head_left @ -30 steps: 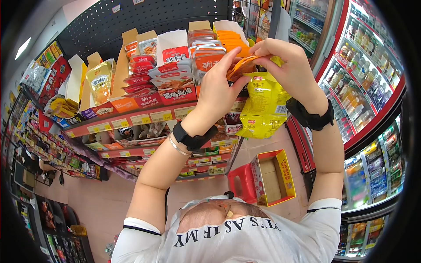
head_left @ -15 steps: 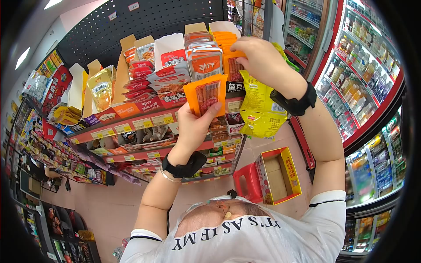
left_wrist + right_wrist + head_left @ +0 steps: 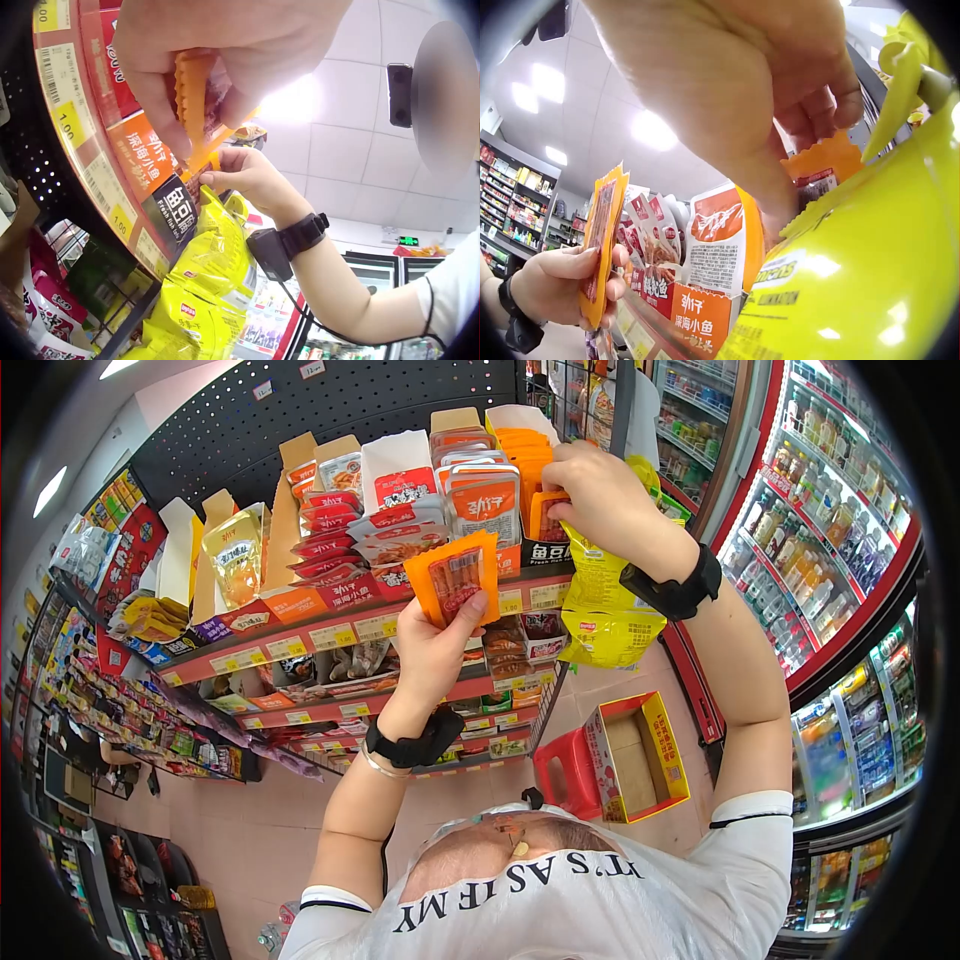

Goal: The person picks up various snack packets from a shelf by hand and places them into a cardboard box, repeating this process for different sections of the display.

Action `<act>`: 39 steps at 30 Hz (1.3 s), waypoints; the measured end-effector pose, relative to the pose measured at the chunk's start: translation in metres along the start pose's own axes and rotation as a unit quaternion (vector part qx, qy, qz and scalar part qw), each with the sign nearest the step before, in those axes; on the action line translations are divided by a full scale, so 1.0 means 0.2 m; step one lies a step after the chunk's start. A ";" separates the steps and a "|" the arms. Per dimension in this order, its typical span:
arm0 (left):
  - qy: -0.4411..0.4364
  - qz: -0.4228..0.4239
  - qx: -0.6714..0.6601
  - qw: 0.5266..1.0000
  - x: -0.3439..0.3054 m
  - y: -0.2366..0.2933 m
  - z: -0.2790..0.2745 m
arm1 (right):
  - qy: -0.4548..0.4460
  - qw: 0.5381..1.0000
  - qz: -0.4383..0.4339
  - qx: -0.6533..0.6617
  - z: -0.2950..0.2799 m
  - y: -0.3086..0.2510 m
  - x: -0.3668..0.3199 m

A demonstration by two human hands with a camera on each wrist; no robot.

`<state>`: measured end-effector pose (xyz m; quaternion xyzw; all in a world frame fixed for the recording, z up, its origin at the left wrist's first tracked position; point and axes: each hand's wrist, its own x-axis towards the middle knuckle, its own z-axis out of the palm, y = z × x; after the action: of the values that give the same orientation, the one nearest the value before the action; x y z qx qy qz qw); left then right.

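Note:
My left hand (image 3: 435,655) grips a thin stack of orange snack packets (image 3: 452,578) in front of the shelf, thumb across their printed face. The stack shows edge-on in the right wrist view, with several fingers behind it. Farther right, my right hand (image 3: 605,490) pinches another orange packet (image 3: 545,518) by its upper part, at the front of a black-labelled display box (image 3: 547,553). More orange packets (image 3: 522,445) stand behind it in that box. Right below the right hand hang yellow snack bags (image 3: 612,635); in the right wrist view they cover part of the pinched packet.
Boxes of red pouches (image 3: 330,525) and white-and-orange pouches (image 3: 483,505) line the shelf to the left. A price rail (image 3: 330,637) runs along its front edge. Below, an open carton (image 3: 640,755) stands beside a red plastic item (image 3: 568,775). Drink coolers (image 3: 830,510) stand at the right.
Both hands were together at the orange packets above the yellow bags. The left has drawn back left and down with its packets; the right has stayed near the box, now pinching a packet there.

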<state>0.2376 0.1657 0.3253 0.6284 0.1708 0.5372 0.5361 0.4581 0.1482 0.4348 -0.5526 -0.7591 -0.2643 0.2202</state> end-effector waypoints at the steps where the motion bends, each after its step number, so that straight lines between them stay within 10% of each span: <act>1: -0.001 0.000 -0.001 1.000 0.00 0.00 0.00 | 0.020 0.999 -0.023 -0.007 -0.01 0.00 0.00; 12: -0.079 -0.034 -0.042 0.995 -0.01 0.04 0.03 | 0.248 0.967 -0.023 0.060 -0.33 -0.07 -0.06; 13: -0.121 -0.007 0.100 0.988 -0.02 0.03 0.00 | 0.245 0.967 -0.020 0.059 -0.37 -0.11 -0.09; 20: -0.353 0.135 0.145 0.914 -0.13 0.11 0.00 | -0.038 0.954 0.051 0.294 -0.28 -0.40 -0.41; 26: -0.388 -0.162 0.034 0.906 -0.35 -0.07 -0.12 | -0.084 0.764 0.229 0.597 0.06 -0.58 -0.71; 28: -0.360 -0.202 -0.005 0.911 -0.38 -0.11 -0.12 | -0.014 0.590 0.289 0.754 0.15 -0.66 -0.83; 34: -0.389 -0.253 0.018 0.886 -0.51 -0.47 -0.10 | 0.103 0.584 0.399 0.699 0.39 -0.89 -1.17; 39: -0.492 -0.233 0.041 0.838 -0.60 -0.66 0.10 | 0.163 0.480 0.549 0.664 0.52 -0.92 -1.45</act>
<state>0.2584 0.1105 0.1559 0.7731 0.0475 0.0090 0.6324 0.3620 -0.0415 0.1446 -0.4927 -0.2008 0.4080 0.7419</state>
